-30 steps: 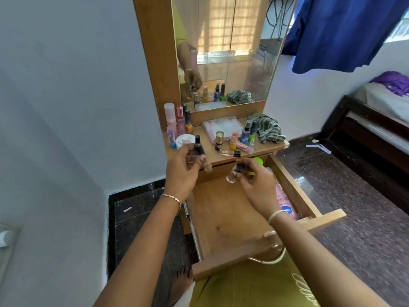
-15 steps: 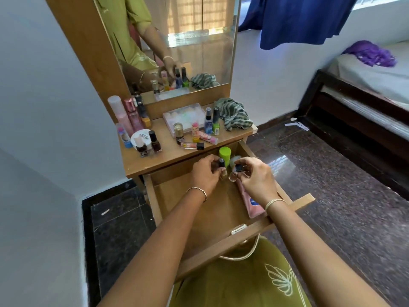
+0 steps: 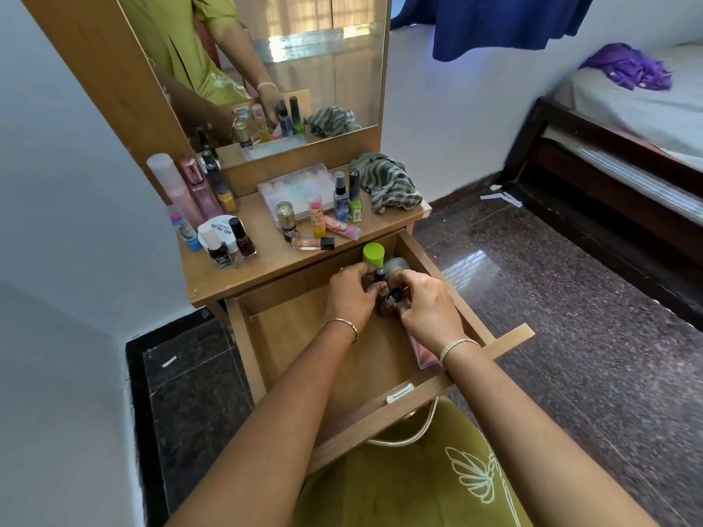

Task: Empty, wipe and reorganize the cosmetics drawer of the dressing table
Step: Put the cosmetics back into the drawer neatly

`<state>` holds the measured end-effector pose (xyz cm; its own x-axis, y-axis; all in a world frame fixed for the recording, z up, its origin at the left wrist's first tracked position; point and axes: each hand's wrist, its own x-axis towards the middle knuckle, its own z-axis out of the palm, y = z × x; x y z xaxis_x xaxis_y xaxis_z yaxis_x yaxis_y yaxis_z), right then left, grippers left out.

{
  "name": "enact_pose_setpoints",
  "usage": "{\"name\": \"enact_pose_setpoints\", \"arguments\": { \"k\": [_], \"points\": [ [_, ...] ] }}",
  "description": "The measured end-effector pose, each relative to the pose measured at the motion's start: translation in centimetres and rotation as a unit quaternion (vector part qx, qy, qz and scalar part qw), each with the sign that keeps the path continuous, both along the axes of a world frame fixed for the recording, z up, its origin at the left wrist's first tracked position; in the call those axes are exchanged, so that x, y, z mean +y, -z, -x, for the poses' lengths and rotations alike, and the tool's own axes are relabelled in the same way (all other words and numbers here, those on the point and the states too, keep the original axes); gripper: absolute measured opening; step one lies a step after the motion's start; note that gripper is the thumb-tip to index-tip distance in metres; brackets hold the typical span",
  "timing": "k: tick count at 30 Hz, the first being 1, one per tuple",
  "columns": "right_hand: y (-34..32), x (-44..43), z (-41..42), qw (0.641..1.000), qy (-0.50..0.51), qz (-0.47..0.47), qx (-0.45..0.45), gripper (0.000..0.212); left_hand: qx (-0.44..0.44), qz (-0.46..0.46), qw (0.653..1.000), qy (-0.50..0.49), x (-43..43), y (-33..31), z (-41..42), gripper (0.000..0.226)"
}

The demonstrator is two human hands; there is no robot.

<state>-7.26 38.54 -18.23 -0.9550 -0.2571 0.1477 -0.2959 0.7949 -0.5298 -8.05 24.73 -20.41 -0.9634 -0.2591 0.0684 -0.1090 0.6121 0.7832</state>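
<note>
The wooden drawer (image 3: 289, 348) of the dressing table stands pulled out below me. Both hands are low inside its far right part. My left hand (image 3: 352, 294) grips a small dark-capped bottle (image 3: 379, 276), held upright. Beside it, my right hand (image 3: 428, 306) pinches another small bottle with a black cap (image 3: 396, 294). Just behind them in the far right corner stand a green-capped bottle (image 3: 373, 253) and a clear-lidded jar (image 3: 395, 266). A pink tube (image 3: 420, 353) lies along the drawer's right wall, partly hidden by my right wrist.
The tabletop (image 3: 266, 260) carries several cosmetics: pink spray bottles (image 3: 182, 192), nail polish bottles (image 3: 232, 243), a clear compartment box (image 3: 295, 188) and a striped cloth (image 3: 388, 182). A mirror (image 3: 289, 70) rises behind. A bed (image 3: 627, 127) stands at the right over dark stone floor.
Both hands have sunk from the tabletop's edge into the drawer's far right part with the small bottles. The camera has shifted, so the table sits more to the left.
</note>
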Motion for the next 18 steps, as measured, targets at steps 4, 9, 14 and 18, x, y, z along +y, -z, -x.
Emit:
{"name": "enact_pose_setpoints", "arguments": {
  "k": [4, 9, 14, 18],
  "points": [
    [-0.1, -0.1, -0.2, 1.0, 0.01, 0.003, 0.002, 0.034, -0.009, 0.0, 1.0, 0.007, 0.2, 0.1, 0.4, 0.026],
    [0.0, 0.0, -0.1, 1.0, 0.002, 0.0, 0.002, 0.031, -0.019, -0.014, 1.0, 0.002, 0.2, 0.1, 0.3, 0.031],
    [-0.1, 0.1, 0.1, 1.0, -0.003, 0.006, -0.009, 0.03, -0.005, -0.056, 0.998, -0.02, -0.9, -0.2, -0.8, 0.026],
    [0.0, 0.0, 0.0, 1.0, -0.009, -0.011, -0.014, 0.035, -0.007, -0.077, 0.996, -0.043, -1.9, -0.1, -2.1, 0.023]
  ]
}}
